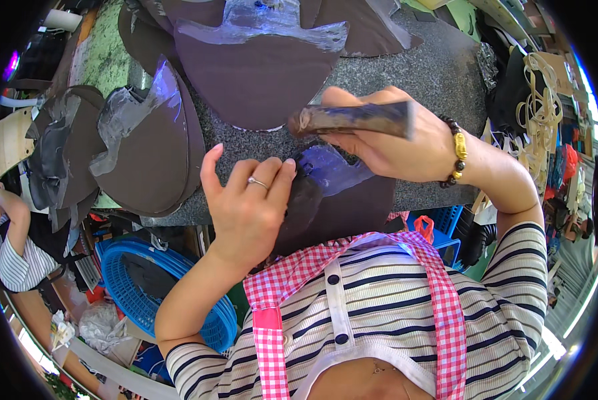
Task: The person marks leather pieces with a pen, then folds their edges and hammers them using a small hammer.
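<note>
My right hand (392, 140) is wrapped round a hammer, its fingers hiding the handle. The long, worn, dark hammer head (352, 120) lies level above the stone slab. Below it is a dark brown sheet piece (352, 203) with a glossy translucent layer along its upper part, at the slab's near edge. My left hand (249, 207), with a ring on one finger, holds this piece's left side between bent fingers and thumb. Its little finger sticks up. What lies right under the left fingertips is partly hidden.
Similar brown pieces lie in a large overlapping stack (265, 80) ahead, with a second stack (152, 153) to the left. The speckled grey slab (432, 67) carries them. Blue plastic baskets (159, 267) stand low left. Another person's arm (17, 213) shows at far left.
</note>
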Demonstrator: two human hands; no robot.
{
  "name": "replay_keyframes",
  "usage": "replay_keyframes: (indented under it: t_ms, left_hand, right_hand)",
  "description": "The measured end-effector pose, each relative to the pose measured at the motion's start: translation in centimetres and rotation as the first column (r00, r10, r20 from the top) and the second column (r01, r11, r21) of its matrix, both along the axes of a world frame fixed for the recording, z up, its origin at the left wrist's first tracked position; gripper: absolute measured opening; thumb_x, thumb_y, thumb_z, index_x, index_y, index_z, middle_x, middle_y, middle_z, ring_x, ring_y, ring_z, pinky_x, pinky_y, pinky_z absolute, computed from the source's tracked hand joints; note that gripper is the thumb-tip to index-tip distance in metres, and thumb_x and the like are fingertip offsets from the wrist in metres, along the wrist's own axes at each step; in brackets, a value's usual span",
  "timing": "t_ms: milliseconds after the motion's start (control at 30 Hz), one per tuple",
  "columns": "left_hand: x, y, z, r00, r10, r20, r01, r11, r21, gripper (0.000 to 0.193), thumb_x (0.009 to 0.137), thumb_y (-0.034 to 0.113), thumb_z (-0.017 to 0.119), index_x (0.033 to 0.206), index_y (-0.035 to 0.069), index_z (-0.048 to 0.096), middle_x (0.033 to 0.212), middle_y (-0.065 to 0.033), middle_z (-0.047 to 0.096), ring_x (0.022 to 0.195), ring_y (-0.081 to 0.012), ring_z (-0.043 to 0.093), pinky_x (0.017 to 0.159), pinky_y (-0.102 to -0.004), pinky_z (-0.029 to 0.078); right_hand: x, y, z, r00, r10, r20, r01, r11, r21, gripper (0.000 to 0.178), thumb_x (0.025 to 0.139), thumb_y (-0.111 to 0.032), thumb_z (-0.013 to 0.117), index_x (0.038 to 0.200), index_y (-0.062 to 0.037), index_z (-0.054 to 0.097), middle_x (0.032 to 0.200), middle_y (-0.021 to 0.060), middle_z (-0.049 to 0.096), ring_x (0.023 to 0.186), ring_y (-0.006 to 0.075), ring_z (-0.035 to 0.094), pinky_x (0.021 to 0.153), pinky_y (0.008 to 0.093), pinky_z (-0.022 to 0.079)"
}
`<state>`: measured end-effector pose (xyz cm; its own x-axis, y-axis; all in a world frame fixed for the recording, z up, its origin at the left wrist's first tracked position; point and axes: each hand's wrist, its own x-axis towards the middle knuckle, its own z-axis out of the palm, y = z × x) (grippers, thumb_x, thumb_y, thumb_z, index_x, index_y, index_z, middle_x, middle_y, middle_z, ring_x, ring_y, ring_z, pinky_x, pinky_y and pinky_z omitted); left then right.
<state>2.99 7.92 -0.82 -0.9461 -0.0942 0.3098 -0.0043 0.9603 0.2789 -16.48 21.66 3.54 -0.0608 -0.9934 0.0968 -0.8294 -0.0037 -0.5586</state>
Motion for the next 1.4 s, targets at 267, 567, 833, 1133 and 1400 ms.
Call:
replay_keyframes:
  t_ms: [267, 567, 833, 1133, 1400]
  left_hand:
    - [0.6, 0.8, -0.7, 0.997, 0.043, -0.06, -0.046, 0.998, -0.052, 0.014, 0.077, 0.01, 0.074, 0.091, 0.01, 0.072, 0.086, 0.0016, 0.065, 0.077, -0.0149, 0.062, 0.103, -0.0491, 0.032]
    - [1.8, 1.0, -0.1, 0.996, 0.086, -0.016, -0.087, 0.994, -0.066, 0.013, 0.079, 0.011, 0.073, 0.092, 0.011, 0.072, 0.09, 0.0017, 0.065, 0.077, -0.0154, 0.062, 0.103, -0.0484, 0.032]
    - [2.2, 1.8, -0.5, 0.983, 0.175, -0.048, -0.176, 0.984, -0.019, 0.005, 0.081, 0.011, 0.071, 0.083, 0.008, 0.067, 0.083, -0.0008, 0.062, 0.076, -0.0184, 0.061, 0.099, -0.0462, 0.036]
    - [-3.8, 0.1, -1.6, 0.994, 0.098, -0.043, -0.099, 0.995, -0.006, 0.007, 0.086, 0.012, 0.063, 0.089, 0.009, 0.058, 0.085, -0.006, 0.059, 0.086, -0.0248, 0.057, 0.091, -0.0408, 0.04]
    - [-4.6, -0.5, -2.4, 0.987, 0.016, -0.163, 0.041, 0.938, 0.344, 0.029, 0.07, 0.009, 0.078, 0.098, 0.01, 0.072, 0.085, -0.0034, 0.063, 0.083, -0.0237, 0.061, 0.082, -0.0395, 0.046]
  right_hand:
    - [0.5, -0.6, 0.0, 0.997, 0.073, -0.04, -0.073, 0.997, -0.017, 0.021, 0.082, -0.014, 0.069, 0.101, -0.0052, 0.069, 0.076, 0.0098, 0.067, 0.058, 0.0254, 0.062, 0.053, 0.0364, 0.048]
    - [1.0, -1.4, 0.7, 0.997, 0.073, 0.007, -0.073, 0.982, 0.175, 0.033, 0.08, -0.01, 0.062, 0.108, -0.0004, 0.049, 0.061, 0.0139, 0.06, 0.058, 0.035, 0.064, 0.049, 0.0427, 0.049]
    - [1.4, -2.0, 0.4, 0.987, 0.138, -0.084, -0.121, 0.976, 0.18, 0.038, 0.077, -0.01, 0.064, 0.112, -0.0019, 0.049, 0.062, 0.0132, 0.06, 0.058, 0.0345, 0.063, 0.05, 0.0428, 0.047]
    - [-0.9, -0.1, 1.2, 0.991, -0.008, -0.134, -0.013, 0.987, -0.159, 0.015, 0.088, -0.015, 0.06, 0.1, -0.0064, 0.059, 0.069, 0.0134, 0.061, 0.062, 0.0335, 0.063, 0.054, 0.0445, 0.048]
    - [-1.3, 3.6, 1.0, 0.985, -0.164, -0.06, 0.173, 0.964, 0.2, 0.018, 0.091, -0.017, 0.059, 0.106, -0.0068, 0.056, 0.071, 0.0171, 0.06, 0.067, 0.0391, 0.062, 0.057, 0.0465, 0.049]
